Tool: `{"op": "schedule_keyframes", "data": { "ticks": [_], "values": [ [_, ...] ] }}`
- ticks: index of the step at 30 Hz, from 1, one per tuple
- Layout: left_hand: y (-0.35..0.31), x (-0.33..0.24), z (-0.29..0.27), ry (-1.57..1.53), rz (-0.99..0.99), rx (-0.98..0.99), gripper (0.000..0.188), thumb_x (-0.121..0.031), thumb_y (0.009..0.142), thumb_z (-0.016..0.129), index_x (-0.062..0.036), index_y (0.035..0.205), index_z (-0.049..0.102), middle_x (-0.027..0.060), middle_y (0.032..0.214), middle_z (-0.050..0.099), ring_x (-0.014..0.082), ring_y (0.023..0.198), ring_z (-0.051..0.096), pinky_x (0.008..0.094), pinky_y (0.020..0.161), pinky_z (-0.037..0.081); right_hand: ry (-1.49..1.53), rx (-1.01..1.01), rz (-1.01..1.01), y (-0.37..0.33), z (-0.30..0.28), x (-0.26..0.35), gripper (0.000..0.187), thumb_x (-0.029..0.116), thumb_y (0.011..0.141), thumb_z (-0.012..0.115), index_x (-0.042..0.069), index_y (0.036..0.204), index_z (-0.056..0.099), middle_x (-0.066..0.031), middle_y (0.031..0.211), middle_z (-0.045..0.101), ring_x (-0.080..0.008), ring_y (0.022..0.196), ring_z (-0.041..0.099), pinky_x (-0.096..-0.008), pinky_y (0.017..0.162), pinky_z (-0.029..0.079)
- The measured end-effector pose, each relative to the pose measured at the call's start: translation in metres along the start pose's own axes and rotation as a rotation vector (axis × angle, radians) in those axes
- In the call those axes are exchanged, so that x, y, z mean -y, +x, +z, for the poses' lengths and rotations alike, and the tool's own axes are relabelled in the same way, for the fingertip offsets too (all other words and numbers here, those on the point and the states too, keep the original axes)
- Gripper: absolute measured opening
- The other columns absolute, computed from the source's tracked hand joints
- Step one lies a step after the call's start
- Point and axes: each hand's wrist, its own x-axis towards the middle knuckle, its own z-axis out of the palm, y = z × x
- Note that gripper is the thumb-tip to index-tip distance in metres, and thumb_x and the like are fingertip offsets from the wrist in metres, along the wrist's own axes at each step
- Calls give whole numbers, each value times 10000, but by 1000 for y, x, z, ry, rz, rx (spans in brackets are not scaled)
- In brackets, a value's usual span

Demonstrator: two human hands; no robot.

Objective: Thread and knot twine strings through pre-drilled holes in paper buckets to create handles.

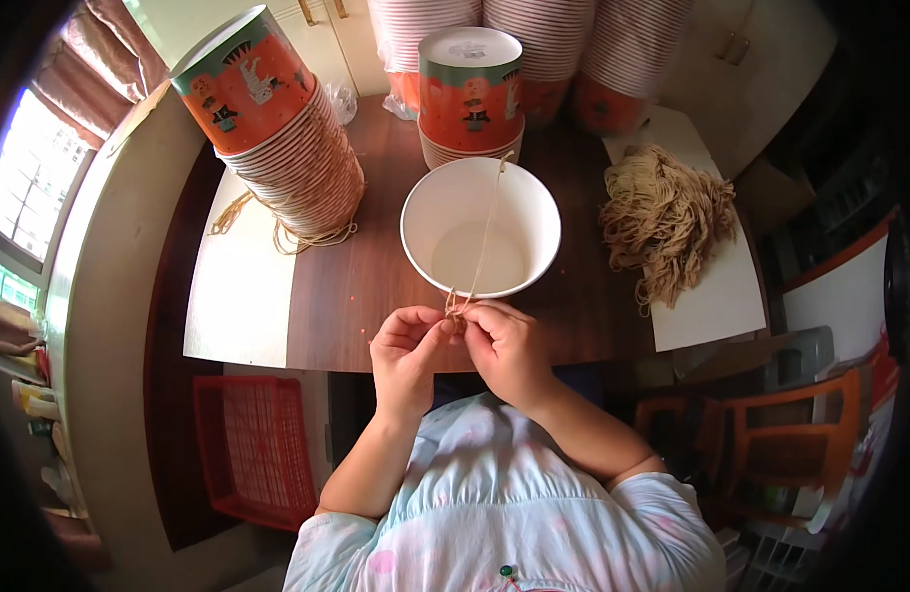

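A white-lined paper bucket (445,222) stands mouth up near the table's front edge. From its far rim a tan cord (488,222) runs across the opening to the near rim, where both my hands meet. Pinched fingers of my left hand (407,345) grip the cord in a small loop or knot. My right hand (509,345) also has thumb and fingers closed on the cord, right beside the left. The knot itself is partly hidden by fingertips.
Left stands a leaning stack of orange-and-green buckets (248,89) with cords around it. Behind the white-lined bucket is another upturned bucket stack (471,99); wrapped stacks (534,39) rise farther back. A heap of tan cords (662,212) lies right. Below are a red crate (253,444) and wooden chair (790,434).
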Motion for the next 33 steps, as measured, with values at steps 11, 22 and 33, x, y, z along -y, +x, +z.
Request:
{"op": "schedule_keyframes", "data": {
  "ticks": [11,22,33],
  "values": [
    [-4,1,-5,304,282,-15,148,73,850,642,37,962,552,87,919,656,123,835,646,238,773,525,642,4,316,2,10,0,183,100,917,599,-17,1026,687,-65,1024,674,-116,926,606,-261,858,476],
    [0,-6,1,854,642,38,191,68,766,703,7,939,648,119,868,669,197,769,662,285,681,535,1060,28,665,3,5,-1,177,123,921,596,21,1033,688,-34,979,689,-88,866,615,-232,780,489],
    [5,-12,-3,1072,792,75,183,81,733,703,-6,890,663,115,838,678,217,734,670,280,665,525,672,-6,478,2,0,1,197,114,919,583,14,1045,696,-44,1007,686,-64,841,584,-217,743,459]
  ]
}}
